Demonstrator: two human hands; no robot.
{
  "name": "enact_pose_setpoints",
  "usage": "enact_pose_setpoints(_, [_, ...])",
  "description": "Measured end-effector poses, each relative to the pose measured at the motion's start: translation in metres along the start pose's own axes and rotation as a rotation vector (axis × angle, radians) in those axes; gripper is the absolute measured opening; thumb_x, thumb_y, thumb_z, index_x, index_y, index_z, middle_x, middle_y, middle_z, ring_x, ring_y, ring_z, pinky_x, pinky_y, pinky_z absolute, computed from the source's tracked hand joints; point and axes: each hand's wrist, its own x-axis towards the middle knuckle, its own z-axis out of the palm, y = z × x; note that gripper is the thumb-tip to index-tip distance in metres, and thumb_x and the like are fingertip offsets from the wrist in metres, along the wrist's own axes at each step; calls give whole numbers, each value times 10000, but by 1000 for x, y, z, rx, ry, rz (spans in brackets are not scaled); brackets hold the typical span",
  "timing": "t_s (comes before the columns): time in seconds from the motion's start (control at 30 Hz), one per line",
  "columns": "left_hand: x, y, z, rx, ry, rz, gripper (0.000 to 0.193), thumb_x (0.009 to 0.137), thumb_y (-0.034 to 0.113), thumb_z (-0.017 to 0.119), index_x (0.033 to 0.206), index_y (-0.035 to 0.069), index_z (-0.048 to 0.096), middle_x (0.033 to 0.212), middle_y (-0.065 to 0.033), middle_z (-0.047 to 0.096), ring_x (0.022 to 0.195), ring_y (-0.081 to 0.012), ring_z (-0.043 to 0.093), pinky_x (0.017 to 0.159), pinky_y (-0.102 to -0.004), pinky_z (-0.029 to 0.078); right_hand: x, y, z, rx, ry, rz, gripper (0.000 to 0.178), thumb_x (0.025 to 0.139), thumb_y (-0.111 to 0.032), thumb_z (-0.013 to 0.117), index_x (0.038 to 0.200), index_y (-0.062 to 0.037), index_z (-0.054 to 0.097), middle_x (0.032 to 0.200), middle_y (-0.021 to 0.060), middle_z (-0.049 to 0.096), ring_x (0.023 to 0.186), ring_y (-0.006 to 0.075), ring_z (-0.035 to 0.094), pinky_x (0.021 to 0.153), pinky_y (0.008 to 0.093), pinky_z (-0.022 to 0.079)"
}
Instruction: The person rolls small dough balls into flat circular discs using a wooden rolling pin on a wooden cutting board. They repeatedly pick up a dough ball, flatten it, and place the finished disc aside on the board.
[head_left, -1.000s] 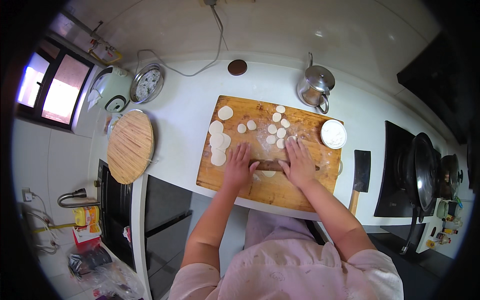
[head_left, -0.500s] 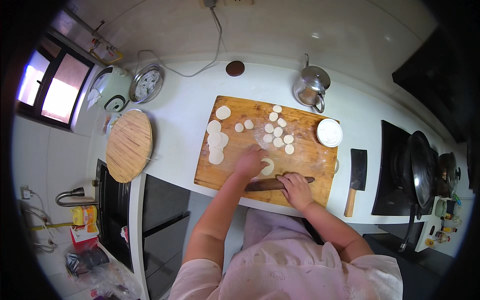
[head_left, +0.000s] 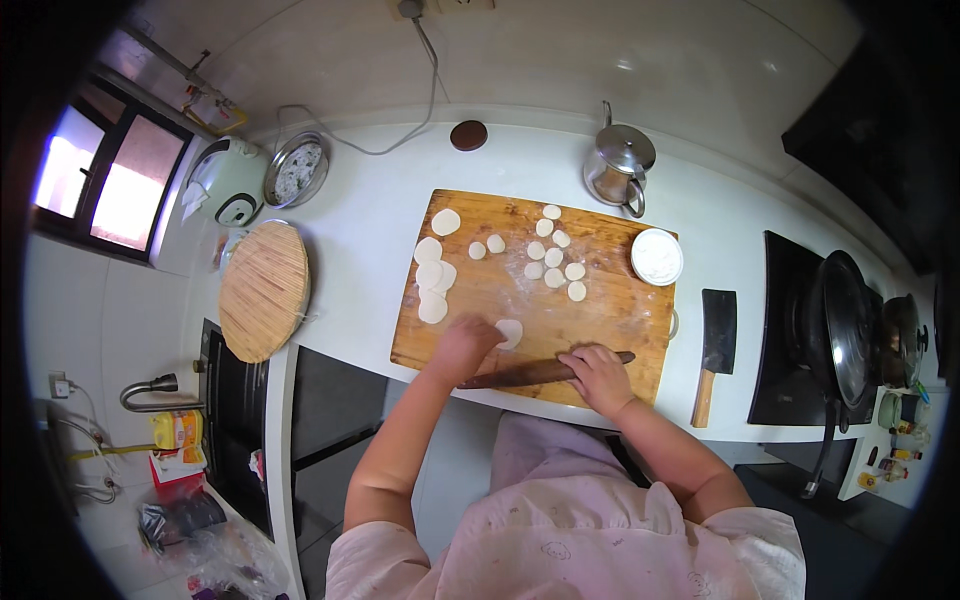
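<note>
On the floured wooden board (head_left: 620,320), my left hand (head_left: 466,347) has its fingers closed on the edge of a dough wrapper (head_left: 510,335), a small flat round. My right hand (head_left: 598,378) rests over the right part of a dark rolling pin (head_left: 528,373), gripping it near the board's front edge. The pin lies just below the wrapper, apart from it, and its left end passes by my left wrist. Rolled wrappers (head_left: 431,308) overlap in a column at the board's left. Several smaller dough discs (head_left: 553,278) lie farther back, with two more (head_left: 477,250) nearer the column.
A bowl of white flour (head_left: 657,257) sits on the board's right corner. To the right are a cleaver (head_left: 717,330) and a stove with a lidded pan (head_left: 846,320). A metal pot (head_left: 620,165) stands behind; a round bamboo lid (head_left: 265,290) and a bowl of filling (head_left: 296,170) are left.
My left hand has moved left and slightly nearer me, and the wrapper has shifted left with it. My right hand stays on the rolling pin, almost in place.
</note>
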Motion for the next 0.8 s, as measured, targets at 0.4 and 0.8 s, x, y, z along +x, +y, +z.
enact_pose_setpoints(0.4, [-25,11,39,205,-212,-32,767,933,390,621,1563,90,303,1634,-94,302,1511,-275,275,1225,-499,221,-7,8,-16,-17,-71,-92,553,724,-148,788,1254,-166,632,1117,40,588,1108,273,562,988,410,462])
enact_pose_setpoints(0.8, [-27,14,53,267,-148,-175,807,923,429,634,1557,58,299,1634,-136,276,1513,-313,257,1233,-497,203,-27,17,-22,-14,-55,-35,572,714,-134,794,1261,-164,630,1112,39,593,1104,276,560,984,411,458])
